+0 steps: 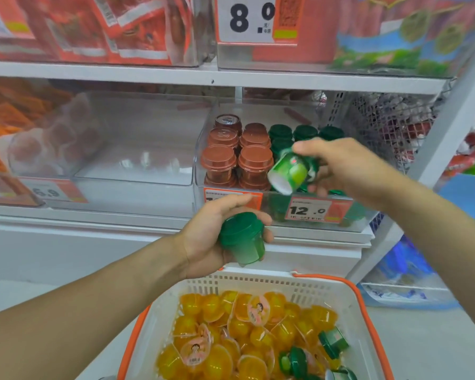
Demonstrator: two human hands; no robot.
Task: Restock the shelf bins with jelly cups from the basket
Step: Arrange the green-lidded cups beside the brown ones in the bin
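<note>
Head view: each hand (340, 165) (209, 237) grips a green jelly cup (291, 171) (242, 237).

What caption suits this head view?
Each hand (left, right) holds a green jelly cup before the shelf bin.

Single head-worn wide-angle view, looking forward and down at close range. Faces white shelving with clear plastic bins (203, 171) at arm's reach; white slotted basket with orange rim (258, 283) directly below, near the bottom edge.
</note>
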